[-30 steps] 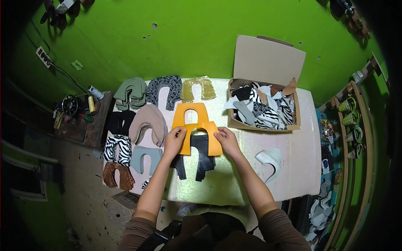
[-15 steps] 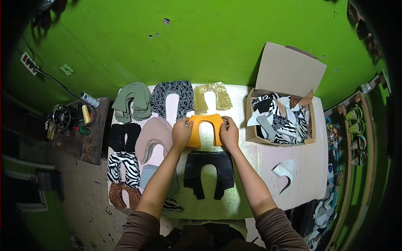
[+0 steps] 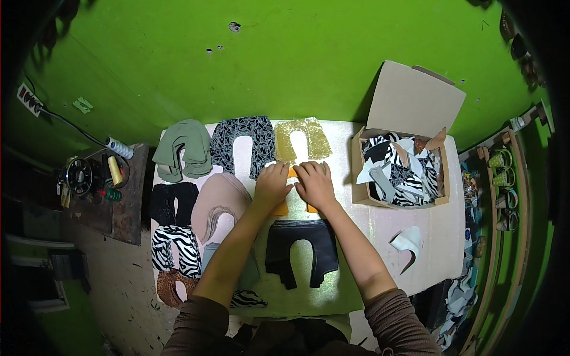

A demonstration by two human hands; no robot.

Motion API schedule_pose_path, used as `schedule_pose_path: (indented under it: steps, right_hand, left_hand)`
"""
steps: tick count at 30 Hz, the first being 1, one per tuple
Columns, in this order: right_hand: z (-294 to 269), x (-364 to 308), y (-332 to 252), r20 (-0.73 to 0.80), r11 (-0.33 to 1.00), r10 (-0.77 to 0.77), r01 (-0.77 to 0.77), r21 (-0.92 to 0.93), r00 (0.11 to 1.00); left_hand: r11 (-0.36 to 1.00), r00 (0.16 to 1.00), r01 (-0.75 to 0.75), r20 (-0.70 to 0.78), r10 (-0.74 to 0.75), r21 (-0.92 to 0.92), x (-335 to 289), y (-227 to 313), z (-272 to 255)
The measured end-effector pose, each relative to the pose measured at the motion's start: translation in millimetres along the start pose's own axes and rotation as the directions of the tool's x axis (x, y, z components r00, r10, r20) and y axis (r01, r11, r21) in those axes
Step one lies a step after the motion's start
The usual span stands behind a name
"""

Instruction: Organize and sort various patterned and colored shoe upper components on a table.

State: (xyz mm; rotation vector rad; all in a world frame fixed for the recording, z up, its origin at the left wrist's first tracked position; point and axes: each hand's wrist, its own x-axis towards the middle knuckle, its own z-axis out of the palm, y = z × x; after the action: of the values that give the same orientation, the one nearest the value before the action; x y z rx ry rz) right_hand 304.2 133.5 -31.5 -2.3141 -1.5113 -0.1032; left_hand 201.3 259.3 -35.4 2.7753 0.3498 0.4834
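Note:
On the table, my left hand [image 3: 273,185] lies over the left arm of a stack of orange U-shaped cut pieces [image 3: 280,209]. My right hand [image 3: 315,185] covers the right arm of the same stack. Fingers of both hands stretch flat toward its top edge, thumbs pointing inward, and most of the orange is hidden beneath them. Just beyond sits a glittery gold U-shaped stack [image 3: 284,144]. Nearer to me is a black U-shaped stack [image 3: 278,246]. A pink stack [image 3: 206,196] rests left of my left forearm.
More U-shaped stacks fill the left side: olive [image 3: 168,155], black-and-grey patterned [image 3: 224,145], black [image 3: 161,204], zebra [image 3: 163,249] and leopard print [image 3: 166,286]. An open cardboard box [image 3: 415,98] of scraps stands back right. A curved white piece [image 3: 409,238] lies before it.
My hands have shifted from holding the orange stack by its sides to lying flat on top of it. The whole view has tilted slightly.

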Motion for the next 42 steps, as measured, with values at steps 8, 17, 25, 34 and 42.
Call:
schedule_pose_path:
  steps: [8,17,25,34,42]
  right_hand:
    - [7.5,5.7,8.5,-0.111,0.999,0.020,-0.015,0.043,0.994]
    - [4.6,8.5,14.0,-0.188,0.995,-0.060,0.072,0.063,0.980]
    - [5.9,8.8,17.5,-0.119,0.995,-0.092,0.097,0.032,0.989]
    - [18.0,-30.9,-7.4,-0.096,0.991,0.096,-0.104,-0.079,0.991]
    - [11.3,-38.9,-3.4,-0.050,0.996,0.069,-0.072,-0.056,0.996]
  left_hand:
    - [0.998,0.997,-0.012,-0.076,0.017,0.059,9.0,-6.0,9.7]
    - [0.999,0.990,-0.022,-0.141,0.029,0.047,5.4,1.6,7.6]
    - [0.991,0.995,-0.032,-0.093,0.044,0.128,7.2,4.0,9.0]
    - [0.984,0.994,0.041,-0.109,-0.022,0.176,-21.8,25.4,10.6]
    - [0.934,0.971,0.198,0.072,-0.228,0.296,-24.7,31.8,16.3]
